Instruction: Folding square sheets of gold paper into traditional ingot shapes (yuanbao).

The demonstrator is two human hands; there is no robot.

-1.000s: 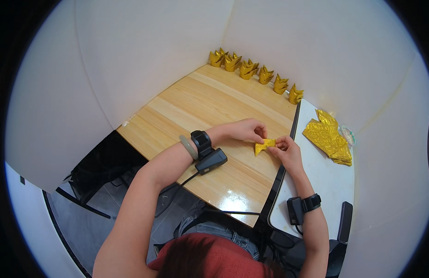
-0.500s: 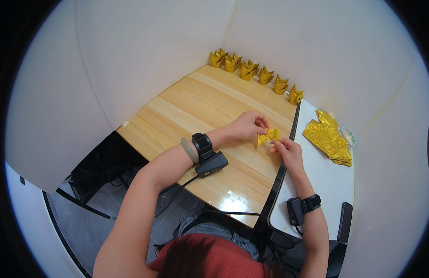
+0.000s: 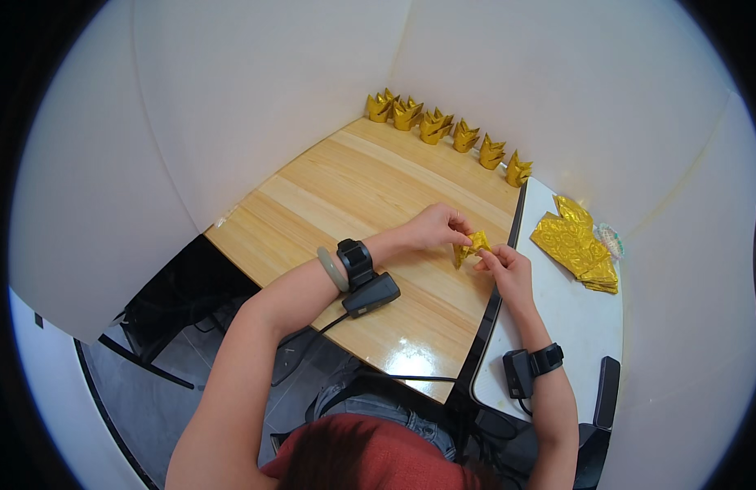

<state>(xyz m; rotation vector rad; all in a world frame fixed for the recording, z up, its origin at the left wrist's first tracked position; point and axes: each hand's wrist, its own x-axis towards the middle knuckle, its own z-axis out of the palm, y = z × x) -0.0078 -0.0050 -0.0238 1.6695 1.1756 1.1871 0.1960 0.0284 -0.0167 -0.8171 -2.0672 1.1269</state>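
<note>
Between my two hands is a small piece of folded gold foil paper (image 3: pixel 477 242), held above the wooden table (image 3: pixel 345 196). The fingers of my left hand (image 3: pixel 440 227) pinch its left side. My right hand (image 3: pixel 509 268) grips the lower right edge between thumb and index finger. My fingers cover part of the folds. Along the back edge of the table stands a row of several gold paper crown-like shapes (image 3: pixel 434 127) with pointed tops.
On the white tabletop (image 3: pixel 549 327) at the right lies a stack of embossed gold foil sheets (image 3: pixel 578 245), beside a small pale patterned item (image 3: pixel 611 241). White panels rise around the table. Wrist-worn black devices (image 3: pixel 371 295) trail cables by the front edge.
The folded foil paper has turned and looks narrower between my fingers. My hands have stayed in nearly the same place, and the whole view has shifted very slightly.
</note>
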